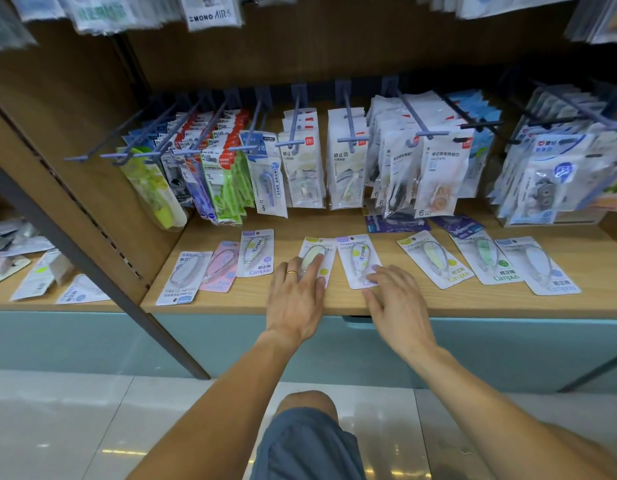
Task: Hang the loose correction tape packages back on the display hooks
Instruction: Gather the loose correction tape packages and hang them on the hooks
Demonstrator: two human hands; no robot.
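Several loose correction tape packages lie flat in a row on the wooden shelf (265, 303). My left hand (296, 296) rests flat on a yellow-green package (326, 251), fingers spread over it. My right hand (393, 296) lies open beside it, fingertips touching the lower end of a white Campus package (357, 256). Further packages lie to the left (255, 252) and right (435, 259). Above the shelf, blue display hooks (295, 119) stick out from the back wall, most carrying hanging packages.
A slanted grey metal upright (92, 268) divides this bay from the left one, where more loose packs (33, 271) lie. Two dark purple packs (397, 223) lie under the hanging stock. My knee (307, 434) is below the shelf edge.
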